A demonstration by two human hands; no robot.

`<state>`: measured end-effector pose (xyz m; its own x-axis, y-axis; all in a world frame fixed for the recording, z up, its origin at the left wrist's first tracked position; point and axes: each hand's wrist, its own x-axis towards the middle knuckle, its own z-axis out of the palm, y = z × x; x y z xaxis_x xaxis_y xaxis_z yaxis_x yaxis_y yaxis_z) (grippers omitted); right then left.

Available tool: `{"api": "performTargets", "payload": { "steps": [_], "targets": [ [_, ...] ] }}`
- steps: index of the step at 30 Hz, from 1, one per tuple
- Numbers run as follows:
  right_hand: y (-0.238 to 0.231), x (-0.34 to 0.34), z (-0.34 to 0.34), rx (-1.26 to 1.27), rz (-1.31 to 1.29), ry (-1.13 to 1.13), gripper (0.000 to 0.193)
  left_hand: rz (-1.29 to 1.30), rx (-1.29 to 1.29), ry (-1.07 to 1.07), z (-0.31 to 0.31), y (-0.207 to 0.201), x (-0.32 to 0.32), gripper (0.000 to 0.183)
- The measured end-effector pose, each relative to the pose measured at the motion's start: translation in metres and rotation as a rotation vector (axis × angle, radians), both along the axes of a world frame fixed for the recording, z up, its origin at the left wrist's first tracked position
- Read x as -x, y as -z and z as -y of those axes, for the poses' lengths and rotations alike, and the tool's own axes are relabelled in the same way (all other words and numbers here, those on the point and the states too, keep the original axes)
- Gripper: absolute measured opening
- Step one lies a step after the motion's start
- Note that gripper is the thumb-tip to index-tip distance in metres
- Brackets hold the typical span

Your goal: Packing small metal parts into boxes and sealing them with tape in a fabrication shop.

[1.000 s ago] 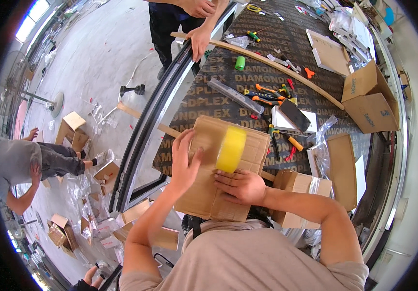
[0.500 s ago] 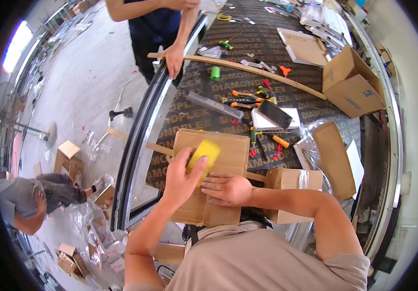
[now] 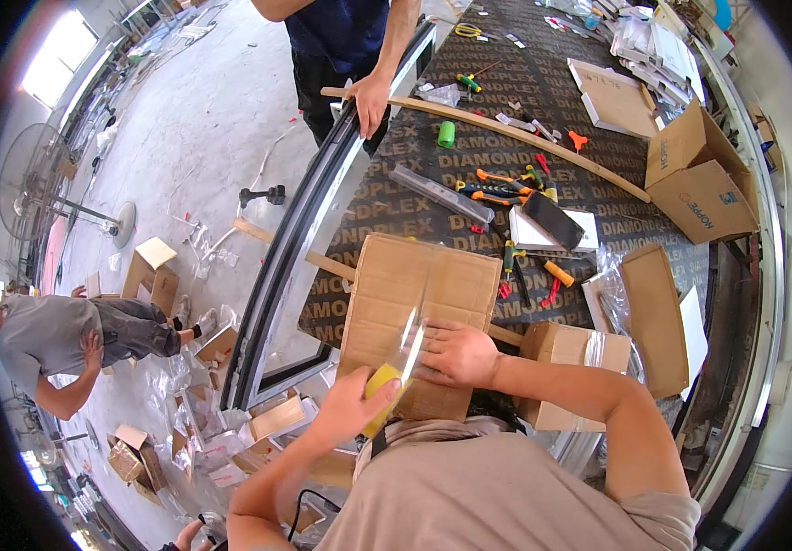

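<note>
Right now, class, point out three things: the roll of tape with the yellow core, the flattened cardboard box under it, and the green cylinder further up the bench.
Yellow tape roll (image 3: 379, 384), head view, on its yellow core.
Flattened cardboard box (image 3: 419, 285), head view, on its upper panel.
Green cylinder (image 3: 446, 134), head view, on its side.

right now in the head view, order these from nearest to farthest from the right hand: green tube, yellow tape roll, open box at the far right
From the right hand:
1. yellow tape roll, just to its left, in the left hand
2. green tube, far up the table
3. open box, at the far right edge
</note>
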<state>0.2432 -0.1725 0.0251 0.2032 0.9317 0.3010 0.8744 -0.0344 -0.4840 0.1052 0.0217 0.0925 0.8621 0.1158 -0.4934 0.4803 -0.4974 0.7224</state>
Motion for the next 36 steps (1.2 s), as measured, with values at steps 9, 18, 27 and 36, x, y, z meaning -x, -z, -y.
{"api": "performTargets", "payload": {
  "steps": [9,18,27,36],
  "targets": [
    [0.002,0.002,0.003,0.009,0.031,0.001,0.039,-0.170,-0.066,0.012,-0.006,-0.017,0.055,0.053],
    [-0.002,-0.001,0.002,-0.061,0.070,-0.002,0.035,-0.309,-0.270,-0.123,0.018,0.027,0.105,0.060],
    [0.002,0.002,0.000,-0.082,0.061,0.019,0.034,-0.409,-0.106,-0.255,0.044,0.070,0.108,0.066],
    [0.012,0.005,0.005,-0.296,0.150,0.050,0.025,-0.351,-0.091,-0.269,0.047,0.075,0.106,0.066]
  ]
}}
